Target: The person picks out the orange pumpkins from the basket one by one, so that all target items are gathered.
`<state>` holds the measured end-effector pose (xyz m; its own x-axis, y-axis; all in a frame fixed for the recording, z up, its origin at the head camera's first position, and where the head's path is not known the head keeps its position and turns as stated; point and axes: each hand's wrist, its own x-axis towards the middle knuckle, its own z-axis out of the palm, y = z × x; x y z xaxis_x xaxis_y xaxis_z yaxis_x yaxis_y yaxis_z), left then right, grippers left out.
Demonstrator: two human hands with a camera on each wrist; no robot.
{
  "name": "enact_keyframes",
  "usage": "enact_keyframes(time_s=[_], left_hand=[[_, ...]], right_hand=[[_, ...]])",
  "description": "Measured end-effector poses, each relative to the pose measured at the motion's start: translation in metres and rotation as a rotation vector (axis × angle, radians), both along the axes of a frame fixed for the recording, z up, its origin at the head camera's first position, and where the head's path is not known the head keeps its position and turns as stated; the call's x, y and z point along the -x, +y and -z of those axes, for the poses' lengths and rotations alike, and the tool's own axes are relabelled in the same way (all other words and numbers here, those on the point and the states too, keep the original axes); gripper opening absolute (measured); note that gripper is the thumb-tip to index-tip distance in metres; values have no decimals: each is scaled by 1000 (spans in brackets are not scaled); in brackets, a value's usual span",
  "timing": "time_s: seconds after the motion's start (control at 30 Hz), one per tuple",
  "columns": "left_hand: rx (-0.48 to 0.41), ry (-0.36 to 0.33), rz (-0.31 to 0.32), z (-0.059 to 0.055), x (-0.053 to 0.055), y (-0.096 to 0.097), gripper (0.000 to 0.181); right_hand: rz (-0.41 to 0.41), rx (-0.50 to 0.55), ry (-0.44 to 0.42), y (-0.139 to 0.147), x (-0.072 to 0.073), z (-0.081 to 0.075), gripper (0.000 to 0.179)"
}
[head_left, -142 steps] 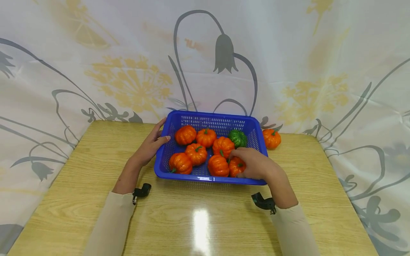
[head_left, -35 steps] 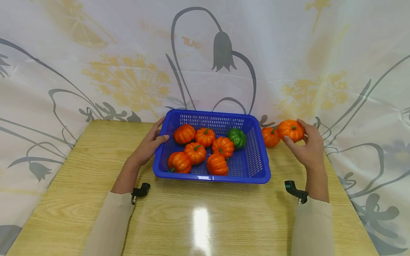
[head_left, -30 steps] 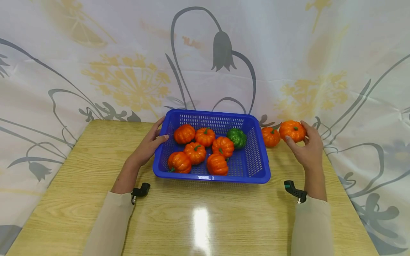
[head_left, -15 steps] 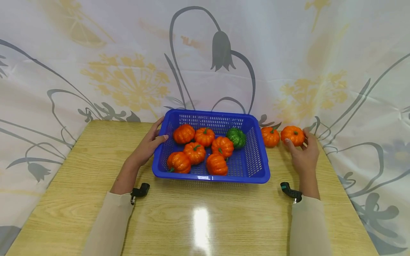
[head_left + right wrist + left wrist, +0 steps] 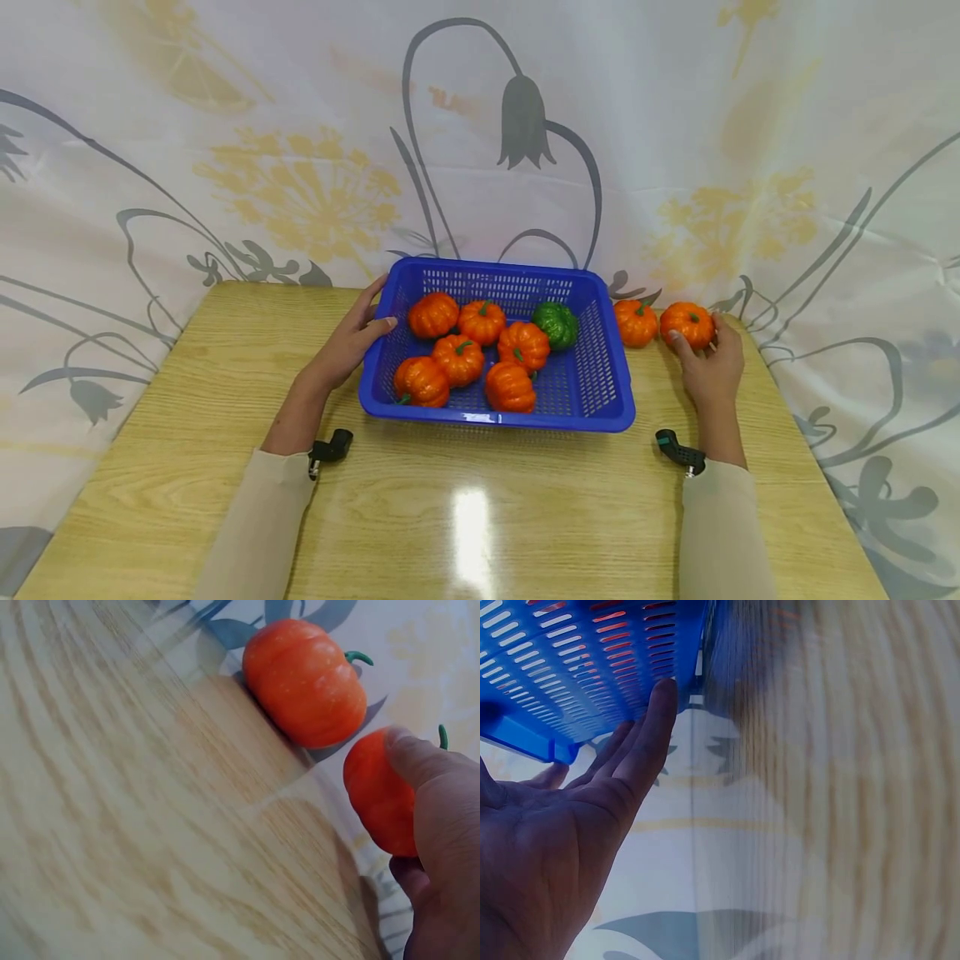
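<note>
In the head view a blue plastic basket [image 5: 495, 419] holds several small orange pumpkins [image 5: 458, 360] and one green pumpkin [image 5: 555, 326]. My left hand [image 5: 347, 346] holds the basket's left side, thumb over the rim; in the left wrist view its fingers [image 5: 649, 742] lie along the slotted outer wall. Right of the basket, my right hand [image 5: 712, 367] grips an orange pumpkin [image 5: 686, 324] with thumb and fingers at the back of the table. Another orange pumpkin [image 5: 304, 682] sits just left of it, and a narrow gap separates the two in the right wrist view.
A wooden table [image 5: 480, 508] carries everything, with a glare spot near its front. Directly behind the table's back edge hangs a flower-printed curtain [image 5: 315, 192]. Black camera mounts [image 5: 680, 452] sit at both wrists.
My right hand took an orange pumpkin from the basket's front right corner, carried it right and lowered it beside the pumpkin outside. My left hand stayed at the basket.
</note>
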<state>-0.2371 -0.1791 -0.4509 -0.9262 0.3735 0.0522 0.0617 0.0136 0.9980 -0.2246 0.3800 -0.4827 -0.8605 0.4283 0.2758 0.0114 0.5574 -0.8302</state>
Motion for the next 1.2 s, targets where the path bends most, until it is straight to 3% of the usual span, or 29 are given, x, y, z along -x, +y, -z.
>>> enact_keyframes(time_s=[0.57, 0.83, 1.2], left_hand=[[5, -3, 5, 0, 0, 0, 75], [2, -1, 7, -1, 1, 1, 75], [4, 0, 0, 0, 2, 1, 75]], right_hand=[[-24, -58, -43, 2, 3, 6, 80], [-42, -25, -55, 2, 2, 5, 82], [-43, 0, -1, -1, -1, -2, 77]])
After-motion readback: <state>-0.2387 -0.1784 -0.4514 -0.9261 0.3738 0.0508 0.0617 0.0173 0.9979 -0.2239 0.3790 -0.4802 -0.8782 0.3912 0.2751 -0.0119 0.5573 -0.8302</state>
